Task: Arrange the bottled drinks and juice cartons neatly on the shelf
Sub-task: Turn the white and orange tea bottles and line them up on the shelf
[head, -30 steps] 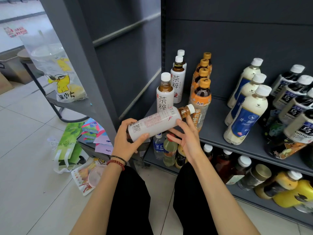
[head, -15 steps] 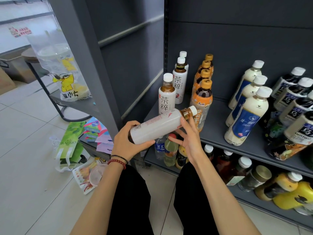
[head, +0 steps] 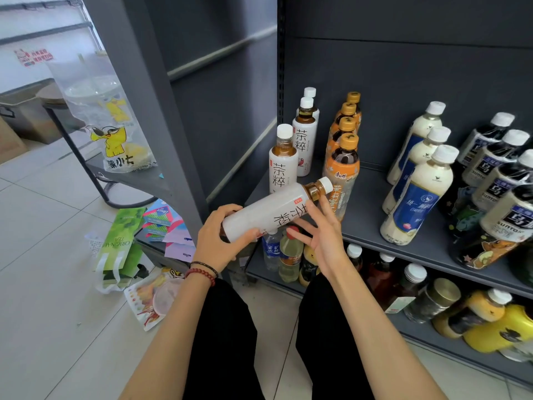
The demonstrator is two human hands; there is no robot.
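Fingers of the left hand are wrapping around the base of a white-labelled tea bottle, which is lying tilted in front of the shelf, cap up and to the right. The right hand is supporting it near the neck, fingers spread loosely. On the shelf, three matching white tea bottles are standing in a row beside four orange-capped bottles, with three cream-coloured bottles further right.
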